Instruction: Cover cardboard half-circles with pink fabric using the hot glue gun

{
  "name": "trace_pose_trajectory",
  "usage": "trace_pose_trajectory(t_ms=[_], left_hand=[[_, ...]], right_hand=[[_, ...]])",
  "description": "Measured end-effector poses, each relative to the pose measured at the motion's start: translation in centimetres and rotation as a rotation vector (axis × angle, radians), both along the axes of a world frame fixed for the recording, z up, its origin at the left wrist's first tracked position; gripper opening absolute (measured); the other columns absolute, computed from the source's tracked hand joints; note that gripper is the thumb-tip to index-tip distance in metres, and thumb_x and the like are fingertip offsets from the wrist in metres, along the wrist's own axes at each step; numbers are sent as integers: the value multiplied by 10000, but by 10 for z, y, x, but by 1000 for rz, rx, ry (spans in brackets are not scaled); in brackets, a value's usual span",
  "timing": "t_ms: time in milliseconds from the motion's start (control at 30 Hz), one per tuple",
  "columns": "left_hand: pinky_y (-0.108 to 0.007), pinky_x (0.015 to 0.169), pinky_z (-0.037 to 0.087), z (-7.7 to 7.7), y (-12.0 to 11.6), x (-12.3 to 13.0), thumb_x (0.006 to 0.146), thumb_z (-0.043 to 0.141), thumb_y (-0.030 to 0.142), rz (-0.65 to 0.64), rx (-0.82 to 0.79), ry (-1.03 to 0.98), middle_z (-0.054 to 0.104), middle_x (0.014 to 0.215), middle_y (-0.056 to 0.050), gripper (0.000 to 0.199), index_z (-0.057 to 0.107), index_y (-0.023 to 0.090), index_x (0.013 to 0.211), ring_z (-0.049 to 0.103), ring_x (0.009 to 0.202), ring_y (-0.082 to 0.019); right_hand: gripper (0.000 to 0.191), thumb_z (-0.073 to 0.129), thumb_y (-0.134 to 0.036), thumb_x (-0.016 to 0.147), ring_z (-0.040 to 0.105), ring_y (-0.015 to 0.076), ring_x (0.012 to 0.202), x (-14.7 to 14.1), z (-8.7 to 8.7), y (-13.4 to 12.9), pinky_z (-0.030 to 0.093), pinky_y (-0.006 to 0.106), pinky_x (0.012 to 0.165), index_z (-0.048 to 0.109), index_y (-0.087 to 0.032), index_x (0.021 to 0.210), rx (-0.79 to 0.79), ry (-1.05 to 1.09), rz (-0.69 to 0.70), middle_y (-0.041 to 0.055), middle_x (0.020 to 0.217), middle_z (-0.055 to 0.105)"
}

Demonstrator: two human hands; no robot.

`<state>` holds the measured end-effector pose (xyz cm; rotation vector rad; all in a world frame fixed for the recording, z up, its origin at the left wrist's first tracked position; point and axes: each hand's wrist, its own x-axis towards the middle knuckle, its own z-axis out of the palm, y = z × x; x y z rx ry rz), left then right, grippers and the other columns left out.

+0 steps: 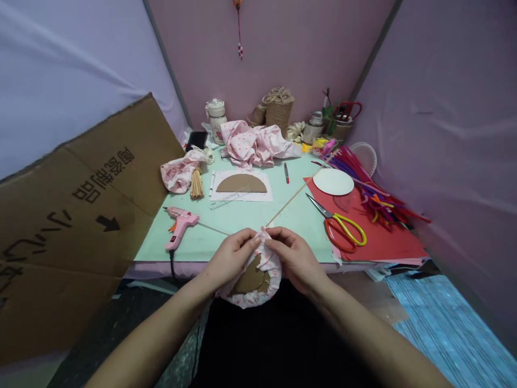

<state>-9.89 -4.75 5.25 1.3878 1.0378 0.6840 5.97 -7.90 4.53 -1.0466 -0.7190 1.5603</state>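
Observation:
Between my hands, just past the table's front edge, is a rounded cardboard piece (251, 281) with pink-dotted white fabric (273, 274) gathered over its rim. My left hand (235, 252) pinches the fabric near the top of the piece. Facing it, my right hand (295, 257) has its thumb and fingers closed on the same fabric edge. A thin wooden stick (288, 201) slants up and right from behind the fingertips; whether it is held or lies on the table I cannot tell. To the left lies a pink glue gun (182, 225) with a glue stick in its back.
Yellow-and-red-handled scissors (337, 221) and a white oval (333, 181) rest on red sheets (388, 242) at right. A cardboard half circle (241, 183) lies mid-table under a clear ruler. Crumpled fabric (252, 144) is behind. A large cardboard sheet (81, 226) leans at left.

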Motion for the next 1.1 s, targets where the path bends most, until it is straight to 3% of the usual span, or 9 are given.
trace_pose_trajectory(t_ms=[100,200,467,600,700,900,1100], left_hand=[[-218,624,402,1,6,-12,776,726,460,-18,-299,-198,593,736,14,341,618,150,863,517,636,-104],[-194,569,393,-3,13,-25,698,822,400,-49,-494,-370,594,684,6,358,626,127,822,511,567,-79],[-203,448,350,-21,16,-43,721,792,472,-256,-529,-505,582,563,-16,397,604,124,762,519,463,-105],[-194,495,349,-17,10,-37,685,823,444,-163,-545,-384,568,606,7,399,610,119,777,482,494,-74],[-205,582,373,-8,5,-27,711,785,474,-83,-449,-219,572,690,12,405,606,129,825,489,590,-85],[-229,598,321,5,-5,-5,872,544,513,-97,42,167,458,664,42,373,565,156,768,410,643,-111],[-236,613,322,7,-10,8,910,475,464,-74,159,210,427,653,44,345,491,183,711,404,658,-125]], right_hand=[[358,784,-370,694,589,159,870,4,-3,-1,454,291,808,706,-216,1007,38,-38,39,25,957,669],[276,736,-379,755,571,137,839,8,-7,-2,440,283,799,712,-221,981,54,-97,42,16,933,650],[170,689,-351,777,527,124,744,4,1,-9,411,272,741,674,-203,859,116,-286,162,-21,770,604],[206,679,-382,773,503,120,699,2,5,-6,400,269,703,660,-195,857,108,-311,187,-27,736,593],[258,680,-432,755,471,113,634,2,4,-2,381,265,636,643,-184,816,63,-301,195,-28,697,585],[294,737,-444,667,433,107,580,4,-9,1,337,252,562,612,-181,706,45,-322,86,-40,618,539],[286,742,-421,683,421,112,583,9,-9,-2,342,252,561,576,-193,636,119,-364,-35,-38,591,506]])
